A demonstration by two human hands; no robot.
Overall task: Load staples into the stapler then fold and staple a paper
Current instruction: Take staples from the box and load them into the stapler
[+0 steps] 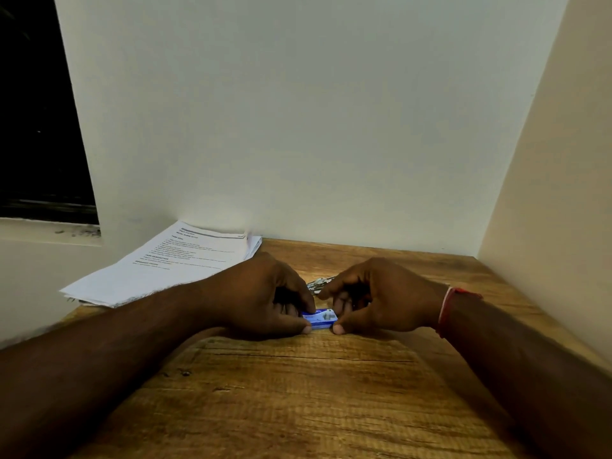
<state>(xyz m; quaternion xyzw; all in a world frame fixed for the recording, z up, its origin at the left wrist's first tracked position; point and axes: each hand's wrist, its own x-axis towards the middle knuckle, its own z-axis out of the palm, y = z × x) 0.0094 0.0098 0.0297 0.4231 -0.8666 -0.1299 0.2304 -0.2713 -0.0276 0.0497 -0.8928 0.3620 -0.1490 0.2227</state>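
A small blue box (pixel 320 319) (staples, going by its size, though the print is too blurred to read) lies on the wooden surface (pixel 298 392); both hands close on it from either end. The left hand (pixel 261 299) pinches the box's left end, thumb on the near edge and curled fingers (pixel 309 306) on the top; the right hand (pixel 381 299) pinches the right end the same way, its thumb tip against the near corner and the other fingers bent over the far side. Both hands rest on the surface beside the box. Just behind the box, between the two hands, a shiny metal thing (pixel 318 282) peeks out; most of it is hidden and I cannot tell what it is. Farther back and to the left of the box lies a stack of printed papers (pixel 165 263), its far corner touching the pale wall (pixel 314 127). To the right of the box, a red thread band (pixel 445 309) circles the right wrist.
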